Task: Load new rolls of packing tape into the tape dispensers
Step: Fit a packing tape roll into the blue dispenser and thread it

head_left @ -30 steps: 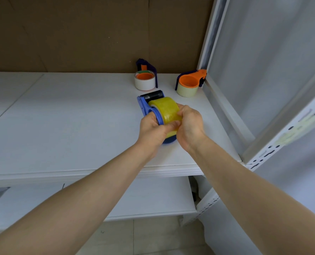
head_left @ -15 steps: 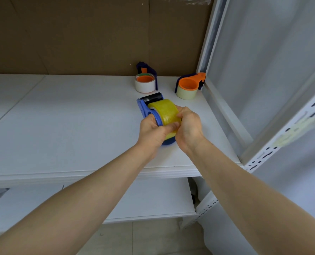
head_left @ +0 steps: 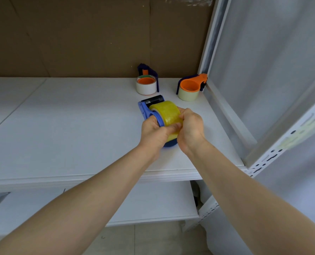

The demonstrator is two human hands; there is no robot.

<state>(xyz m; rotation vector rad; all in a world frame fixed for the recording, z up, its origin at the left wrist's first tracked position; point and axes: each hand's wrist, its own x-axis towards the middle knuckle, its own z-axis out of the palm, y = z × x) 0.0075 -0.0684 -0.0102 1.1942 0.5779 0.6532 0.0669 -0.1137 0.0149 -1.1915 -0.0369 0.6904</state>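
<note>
In the blue dispenser [head_left: 143, 109] sits a yellow tape roll [head_left: 166, 112]

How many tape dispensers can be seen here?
3. The blue dispenser and its yellow roll are gripped by the left hand and right hand; the dark blue dispenser stands behind, near the cardboard wall; the orange dispenser sits by the right post. None seems hidden.

Open white shelf [head_left: 70, 126] lies left; two loaded dispensers [head_left: 147, 83] [head_left: 189, 89] behind and the rack post [head_left: 208, 52] right hem the hands.
</note>
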